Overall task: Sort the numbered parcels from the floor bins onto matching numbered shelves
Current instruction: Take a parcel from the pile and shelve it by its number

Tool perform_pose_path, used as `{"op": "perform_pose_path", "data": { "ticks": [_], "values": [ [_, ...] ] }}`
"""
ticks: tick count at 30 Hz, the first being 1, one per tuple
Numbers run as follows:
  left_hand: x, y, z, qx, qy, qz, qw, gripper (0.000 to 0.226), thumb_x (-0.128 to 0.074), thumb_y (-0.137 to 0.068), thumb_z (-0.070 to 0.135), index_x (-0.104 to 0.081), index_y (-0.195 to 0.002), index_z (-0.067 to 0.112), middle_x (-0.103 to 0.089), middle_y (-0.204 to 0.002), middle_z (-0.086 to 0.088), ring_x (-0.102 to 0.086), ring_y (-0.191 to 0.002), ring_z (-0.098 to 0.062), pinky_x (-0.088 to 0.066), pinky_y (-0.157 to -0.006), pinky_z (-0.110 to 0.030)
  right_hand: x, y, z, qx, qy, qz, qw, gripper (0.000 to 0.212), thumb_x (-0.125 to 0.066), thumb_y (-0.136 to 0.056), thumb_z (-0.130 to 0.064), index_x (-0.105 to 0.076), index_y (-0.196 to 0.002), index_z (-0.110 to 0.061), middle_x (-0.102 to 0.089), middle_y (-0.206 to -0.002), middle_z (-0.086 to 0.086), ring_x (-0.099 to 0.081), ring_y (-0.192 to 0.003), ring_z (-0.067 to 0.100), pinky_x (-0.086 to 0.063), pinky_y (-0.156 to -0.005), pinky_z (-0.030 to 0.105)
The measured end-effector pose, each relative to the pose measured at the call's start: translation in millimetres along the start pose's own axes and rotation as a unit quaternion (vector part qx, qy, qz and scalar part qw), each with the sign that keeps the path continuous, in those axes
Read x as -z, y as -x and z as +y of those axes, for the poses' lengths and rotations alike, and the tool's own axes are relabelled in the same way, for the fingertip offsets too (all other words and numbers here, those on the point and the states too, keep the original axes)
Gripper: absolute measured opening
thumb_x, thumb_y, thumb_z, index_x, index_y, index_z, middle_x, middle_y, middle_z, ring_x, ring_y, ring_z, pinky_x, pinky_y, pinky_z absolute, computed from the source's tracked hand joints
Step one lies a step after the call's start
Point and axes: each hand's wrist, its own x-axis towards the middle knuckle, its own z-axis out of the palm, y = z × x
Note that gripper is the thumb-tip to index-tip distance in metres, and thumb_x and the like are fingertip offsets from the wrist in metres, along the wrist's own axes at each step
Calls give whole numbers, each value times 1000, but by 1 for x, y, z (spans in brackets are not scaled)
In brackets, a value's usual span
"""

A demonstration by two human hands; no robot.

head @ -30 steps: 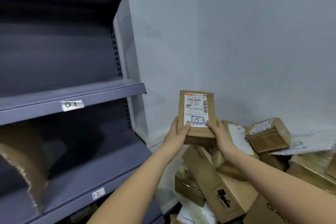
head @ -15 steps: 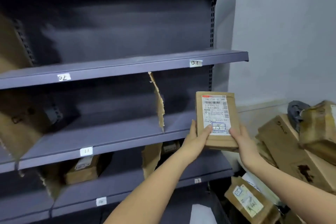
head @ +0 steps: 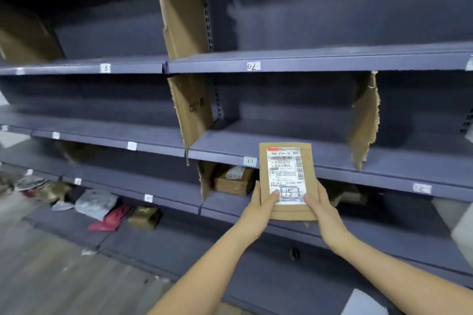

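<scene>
I hold a flat brown cardboard parcel (head: 286, 161) upright in front of the shelving, its white label marked 15 in blue. My left hand (head: 257, 208) grips its lower left edge, thumb on the label. My right hand (head: 323, 208) grips its lower right edge in the same way. Behind it stands a blue-grey shelf unit (head: 332, 59) with white number tags: 02 (head: 253, 66) on the upper shelf, 11 (head: 250, 161) and 12 (head: 421, 188) on the shelf below, 3 (head: 105, 68) at upper left.
Torn cardboard dividers (head: 364, 120) split the shelves into bays. A brown box (head: 234, 179) lies in the bay under tag 11. Soft bags and a small box (head: 144, 216) lie on the lowest shelf at left. Grey floor lies at lower left.
My view has swung left along the shelving; the parcel pile and the wall have left the frame. Both hands hold the parcel as before, now in front of the 11 and 12 bays.
</scene>
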Motion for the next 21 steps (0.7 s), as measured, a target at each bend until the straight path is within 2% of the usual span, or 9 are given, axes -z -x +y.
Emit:
{"op": "perform_pose_path", "data": {
  "ticks": [1,3,6,8,11,14,16,18,21],
  "values": [
    [9,3,-2,3,7,18,1000,88,-47,-79,77,-14,-152,40,-45,-143,16,-46,-127,-7,-33,-113,-35,-11,-8,0,-3,0,-19,1000,71,-55,-78,-63,-25,-141,-50,-52,-136,-15,-50,-121,10,-39,-108,39],
    [27,5,-7,3,20,54,998,64,-45,-94,59,-20,-149,38,-46,-142,14,-47,-124,-6,-35,-111,-32,-32,-22,1,-3,4,-45,999,58,-52,-94,-47,-22,-144,-46,-50,-139,-12,-48,-123,12,-35,-107,34],
    [53,9,-9,9,24,99,995,59,-40,-97,55,-18,-150,40,-44,-144,14,-45,-125,-10,-36,-109,-38,-62,-44,1,9,21,-88,996,55,-46,-102,-32,-20,-150,-38,-49,-137,-12,-47,-122,11,-32,-101,27],
    [71,15,-13,11,24,133,991,57,-39,-98,55,-19,-149,40,-42,-144,17,-44,-126,-9,-37,-107,-37,-83,-55,-3,16,27,-126,992,59,-49,-97,-41,-21,-149,-40,-52,-132,-16,-49,-121,10,-34,-99,26],
    [97,30,-28,21,27,192,981,58,-40,-96,57,-21,-148,42,-46,-139,21,-48,-121,-7,-39,-105,-36,-120,-61,-7,9,12,-182,983,71,-48,-79,-51,-24,-145,-46,-55,-132,-14,-52,-117,7,-39,-96,24],
    [122,48,-44,21,41,244,969,47,-40,-97,53,-26,-142,46,-50,-123,29,-50,-108,4,-41,-97,-32,-161,-60,0,-1,8,-232,973,77,-53,-72,-62,-24,-143,-52,-53,-136,-14,-51,-122,9,-39,-109,38],
    [141,57,-56,37,56,270,961,41,-42,-97,53,-29,-136,50,-51,-119,33,-51,-108,5,-41,-95,-31,-190,-61,7,-2,11,-259,966,81,-52,-73,-63,-22,-147,-50,-50,-138,-19,-48,-126,7,-35,-112,41],
    [161,64,-67,48,69,286,955,42,-43,-96,54,-30,-136,50,-52,-123,29,-51,-114,0,-41,-99,-34,-216,-60,9,0,23,-271,962,78,-49,-78,-59,-20,-149,-46,-48,-136,-24,-46,-126,5,-34,-111,35],
    [194,71,-84,59,82,297,950,41,-45,-97,50,-33,-136,46,-52,-125,25,-51,-109,2,-40,-99,-34,-257,-59,11,1,28,-279,960,61,-48,-89,-52,-18,-142,-52,-48,-126,-31,-48,-117,-3,-36,-97,20]
  ]
}}
